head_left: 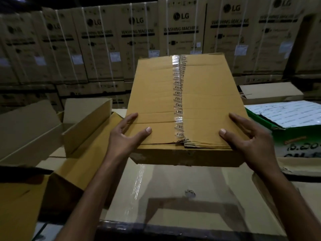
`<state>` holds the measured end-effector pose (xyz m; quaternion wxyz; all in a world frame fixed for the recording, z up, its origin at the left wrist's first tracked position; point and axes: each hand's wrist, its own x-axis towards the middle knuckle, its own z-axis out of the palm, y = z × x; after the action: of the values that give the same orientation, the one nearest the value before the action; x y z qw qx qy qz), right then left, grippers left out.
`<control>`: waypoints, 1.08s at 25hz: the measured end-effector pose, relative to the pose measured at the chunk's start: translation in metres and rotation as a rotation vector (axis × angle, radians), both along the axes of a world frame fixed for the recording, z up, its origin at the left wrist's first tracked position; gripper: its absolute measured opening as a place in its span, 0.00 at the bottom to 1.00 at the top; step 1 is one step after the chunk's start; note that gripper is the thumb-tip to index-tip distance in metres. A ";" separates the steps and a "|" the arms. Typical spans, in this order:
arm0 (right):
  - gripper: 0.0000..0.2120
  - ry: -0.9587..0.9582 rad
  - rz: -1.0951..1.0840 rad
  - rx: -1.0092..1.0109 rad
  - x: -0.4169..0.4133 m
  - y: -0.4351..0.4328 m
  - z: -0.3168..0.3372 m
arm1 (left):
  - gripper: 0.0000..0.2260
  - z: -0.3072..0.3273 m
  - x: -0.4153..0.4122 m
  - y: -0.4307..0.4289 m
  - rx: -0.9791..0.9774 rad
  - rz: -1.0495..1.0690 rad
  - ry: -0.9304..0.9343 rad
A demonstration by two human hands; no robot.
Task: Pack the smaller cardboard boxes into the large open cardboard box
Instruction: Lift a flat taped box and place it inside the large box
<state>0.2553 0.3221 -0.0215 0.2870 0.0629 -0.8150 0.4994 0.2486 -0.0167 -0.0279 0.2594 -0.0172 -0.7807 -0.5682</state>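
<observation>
I hold a smaller brown cardboard box [205, 101] in the air, its top seam closed with clear printed tape. My left hand [126, 134] grips its near left corner, thumb on top. My right hand [246, 136] grips the near right corner the same way. Below it lies the large open cardboard box [173, 193], whose pale taped floor shows under my forearms. Its left flap [83, 160] stands up beside my left arm, and its right wall [265, 188] runs under my right arm.
An open empty carton [86, 117] stands at the left, with a big loose flap [26, 126] further left. A green and white printed box [288, 126] sits at the right, a flat carton [271, 93] behind it. Stacked washing machine cartons [135, 40] wall off the back.
</observation>
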 end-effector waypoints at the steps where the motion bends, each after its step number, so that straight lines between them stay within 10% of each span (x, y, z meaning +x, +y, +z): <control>1: 0.34 0.028 0.001 -0.010 0.007 -0.006 0.013 | 0.34 0.016 0.008 -0.006 -0.007 0.001 0.028; 11: 0.30 0.299 0.078 -0.058 0.053 -0.159 0.115 | 0.28 0.141 0.069 -0.153 -0.034 -0.018 0.331; 27: 0.33 0.203 0.289 -0.085 -0.016 -0.475 0.145 | 0.26 0.161 0.050 -0.475 -0.073 0.157 0.329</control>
<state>0.2392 -0.1532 0.1235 0.2955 0.2174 -0.7423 0.5607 0.2988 -0.4914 0.1333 0.4262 -0.0585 -0.7469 -0.5070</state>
